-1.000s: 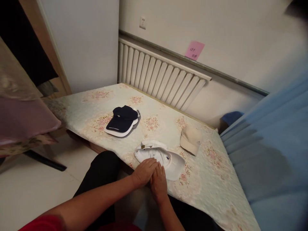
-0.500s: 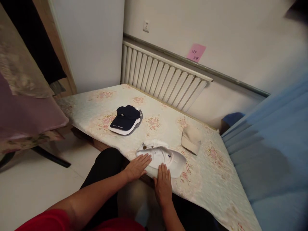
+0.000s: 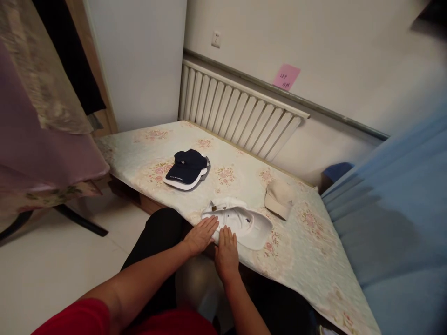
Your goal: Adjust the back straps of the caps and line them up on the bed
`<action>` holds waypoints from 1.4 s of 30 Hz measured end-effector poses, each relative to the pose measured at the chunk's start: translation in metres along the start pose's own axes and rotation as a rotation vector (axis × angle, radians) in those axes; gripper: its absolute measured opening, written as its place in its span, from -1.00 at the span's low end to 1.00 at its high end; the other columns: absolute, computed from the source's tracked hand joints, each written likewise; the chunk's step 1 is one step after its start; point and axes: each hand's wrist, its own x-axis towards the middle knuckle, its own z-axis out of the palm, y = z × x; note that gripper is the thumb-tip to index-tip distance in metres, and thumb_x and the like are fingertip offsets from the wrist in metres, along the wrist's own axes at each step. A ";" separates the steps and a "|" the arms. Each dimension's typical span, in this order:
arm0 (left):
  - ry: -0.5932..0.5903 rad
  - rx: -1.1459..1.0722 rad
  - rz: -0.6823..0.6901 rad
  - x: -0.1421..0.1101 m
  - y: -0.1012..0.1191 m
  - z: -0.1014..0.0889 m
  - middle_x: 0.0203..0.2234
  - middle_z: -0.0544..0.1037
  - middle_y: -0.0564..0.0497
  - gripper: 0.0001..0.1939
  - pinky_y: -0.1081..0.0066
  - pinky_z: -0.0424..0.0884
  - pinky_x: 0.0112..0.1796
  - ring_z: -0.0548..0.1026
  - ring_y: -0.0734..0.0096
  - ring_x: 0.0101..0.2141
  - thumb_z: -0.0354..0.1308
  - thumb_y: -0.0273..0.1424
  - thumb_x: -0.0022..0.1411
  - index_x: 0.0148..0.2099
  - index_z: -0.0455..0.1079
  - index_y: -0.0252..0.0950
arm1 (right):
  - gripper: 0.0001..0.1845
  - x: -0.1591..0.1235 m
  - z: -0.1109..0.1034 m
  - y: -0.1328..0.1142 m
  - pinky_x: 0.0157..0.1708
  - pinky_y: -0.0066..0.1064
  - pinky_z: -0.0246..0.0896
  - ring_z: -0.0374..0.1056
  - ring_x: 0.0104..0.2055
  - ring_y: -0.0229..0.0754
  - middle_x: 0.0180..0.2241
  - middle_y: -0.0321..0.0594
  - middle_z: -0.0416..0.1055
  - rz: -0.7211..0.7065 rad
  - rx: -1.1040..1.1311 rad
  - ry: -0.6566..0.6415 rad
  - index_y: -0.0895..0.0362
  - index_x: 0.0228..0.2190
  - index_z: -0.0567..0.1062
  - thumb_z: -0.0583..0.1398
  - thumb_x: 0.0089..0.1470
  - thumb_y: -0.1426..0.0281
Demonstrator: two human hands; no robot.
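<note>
A white cap (image 3: 244,222) with a small dark logo lies flattened at the near edge of a flower-patterned bed cover (image 3: 307,242). My left hand (image 3: 201,235) lies flat, fingers stretched out, on the cap's near left edge. My right hand (image 3: 226,253) lies flat beside it, fingertips touching the cap's near edge. Neither hand holds anything. Farther back, a navy cap (image 3: 186,166) sits stacked on a white cap and a grey one. A beige cap (image 3: 278,199) lies to the right.
A white ribbed radiator (image 3: 237,111) runs along the wall behind the bed, under a pink sticky note (image 3: 286,77). A blue curtain (image 3: 394,204) hangs at the right. Draped fabrics (image 3: 42,139) hang at the left over white floor (image 3: 52,270).
My hands, stacked on the white cap a second ago, spread apart and came back side by side at its near edge. The view shifted slightly left.
</note>
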 end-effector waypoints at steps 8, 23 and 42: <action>0.077 0.134 0.014 -0.003 -0.006 0.017 0.27 0.04 -0.26 -0.39 0.15 -0.08 0.21 -0.05 0.16 0.28 0.00 -0.33 0.26 0.30 -0.02 -0.42 | -0.41 -0.004 0.000 0.022 0.25 -0.10 -0.30 -0.16 0.32 -0.03 0.24 0.06 0.05 0.029 -0.096 0.004 0.33 0.16 0.18 -0.02 0.06 0.57; 0.173 0.180 -0.007 0.000 0.007 0.016 0.22 0.13 -0.32 -0.48 0.03 0.05 0.14 0.08 0.01 0.23 0.02 -0.42 0.27 0.26 0.09 -0.23 | -0.32 0.004 0.001 0.015 0.21 -0.02 -0.29 -0.20 0.32 0.09 0.27 0.11 -0.03 0.042 -0.175 -0.067 0.15 0.23 0.06 0.03 0.07 0.52; 0.201 0.330 -0.022 0.002 0.004 0.025 0.18 0.22 -0.31 -0.51 0.12 0.09 0.16 0.15 0.14 0.21 -0.17 -0.62 0.22 0.19 0.18 -0.50 | -0.39 0.008 0.006 0.020 0.23 -0.05 -0.29 -0.17 0.32 0.05 0.25 0.14 -0.01 0.038 -0.158 -0.061 0.38 0.18 0.13 -0.02 0.07 0.54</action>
